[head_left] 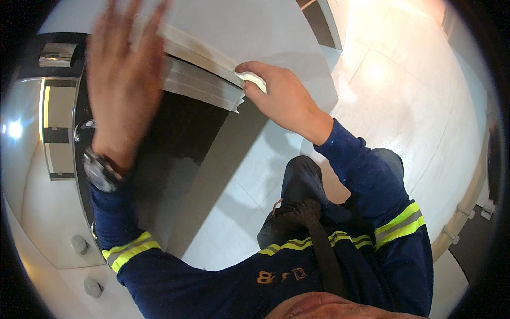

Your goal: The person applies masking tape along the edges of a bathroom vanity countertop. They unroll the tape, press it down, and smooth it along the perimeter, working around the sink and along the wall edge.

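Observation:
My right hand (284, 95) pinches a small pale roll (252, 81), which looks like a roll of tape, between thumb and fingers. It is at the near right end of a light edge strip (202, 56) on a white panel. Just below that strip runs a translucent band (202, 84) with a jagged, torn-looking end close to my right thumb. My left hand (127, 80) is raised at the far left, blurred, with fingers spread and nothing seen in it. It covers the left part of the strip. Beneath both hands lies a dark glossy panel (186, 122).
To the left are a dark frame with a chrome fitting (57, 55), a bright reflected light (15, 129) and two grey round knobs (79, 244). Pale floor tiles (414, 106) lie to the right. My bent knee (303, 175) is below the dark panel.

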The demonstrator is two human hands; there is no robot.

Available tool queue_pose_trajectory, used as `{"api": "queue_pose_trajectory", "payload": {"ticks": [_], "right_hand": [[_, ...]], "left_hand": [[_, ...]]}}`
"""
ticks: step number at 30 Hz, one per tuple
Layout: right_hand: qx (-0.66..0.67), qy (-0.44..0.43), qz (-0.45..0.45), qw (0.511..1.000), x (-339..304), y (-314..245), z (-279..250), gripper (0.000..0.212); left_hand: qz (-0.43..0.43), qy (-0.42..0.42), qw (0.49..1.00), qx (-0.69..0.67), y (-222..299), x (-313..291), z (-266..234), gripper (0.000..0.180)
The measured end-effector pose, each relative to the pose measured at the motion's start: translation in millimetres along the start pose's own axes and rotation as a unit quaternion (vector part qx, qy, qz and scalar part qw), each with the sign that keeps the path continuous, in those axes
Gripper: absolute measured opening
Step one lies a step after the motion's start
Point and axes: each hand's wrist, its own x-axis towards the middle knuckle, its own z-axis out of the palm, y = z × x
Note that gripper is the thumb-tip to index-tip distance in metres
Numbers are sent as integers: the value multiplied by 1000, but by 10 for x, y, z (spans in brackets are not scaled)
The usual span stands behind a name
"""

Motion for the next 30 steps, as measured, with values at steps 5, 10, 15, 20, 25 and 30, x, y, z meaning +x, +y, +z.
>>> {"api": "queue_pose_trajectory", "payload": {"ticks": [5,10,15,20,25,30], "right_hand": [[31,31,-34,998,-19,84,-17,33],[70,-20,39,997,-138,16,-326,30],[61,-57,45,995,-247,170,-404,28],[-59,-16,-13,998,-242,271,-273,27],[-84,-9,-19,996,-134,270,-120,31],[-67,1,-33,997,-26,288,-101,30]], "left_hand": [[34,-182,970,-160,546,-302,256,92],[49,-205,972,-99,547,-384,301,100],[40,-201,973,-104,541,-379,277,107],[39,-191,975,-106,578,-359,288,110],[27,-191,974,-119,690,-454,424,110],[94,-240,960,-111,1040,-583,576,106]]}}
